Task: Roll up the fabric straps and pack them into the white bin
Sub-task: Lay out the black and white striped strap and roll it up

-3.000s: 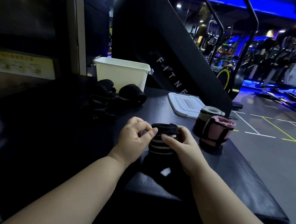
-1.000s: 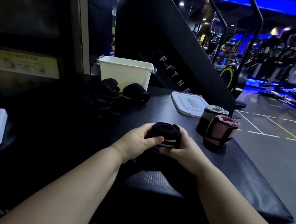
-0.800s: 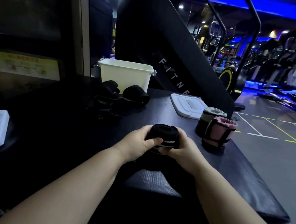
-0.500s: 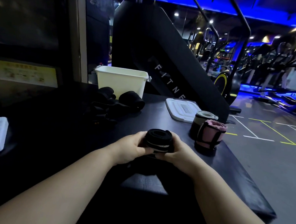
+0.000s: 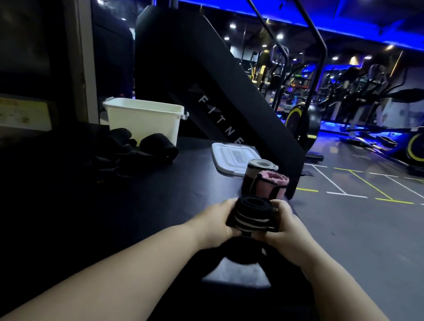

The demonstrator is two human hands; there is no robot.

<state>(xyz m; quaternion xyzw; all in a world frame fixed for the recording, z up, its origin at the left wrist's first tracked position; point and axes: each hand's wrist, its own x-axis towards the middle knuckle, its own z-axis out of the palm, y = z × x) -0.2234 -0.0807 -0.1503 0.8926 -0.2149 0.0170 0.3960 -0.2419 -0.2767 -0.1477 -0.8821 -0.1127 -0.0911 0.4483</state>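
A rolled black strap with pale stripes (image 5: 252,213) stands upright between both hands above the black padded box (image 5: 176,195). My left hand (image 5: 216,221) grips its left side and my right hand (image 5: 283,228) grips its right side. Just behind it stand two finished rolls, a pink one (image 5: 272,185) and a grey one (image 5: 258,166). The white bin (image 5: 143,120) sits at the far left of the box top. In front of the bin lies a heap of loose black straps (image 5: 131,150).
A white bin lid (image 5: 232,157) lies flat near the box's far right edge. A large black fitness machine (image 5: 212,88) rises behind the box. Grey gym floor (image 5: 366,240) with painted lines drops off to the right. A pillar stands at the left.
The strap's loose tail has been wound in, and the roll now sits tight and upright between both hands. The hands and roll have moved right and forward, close to the pink roll.
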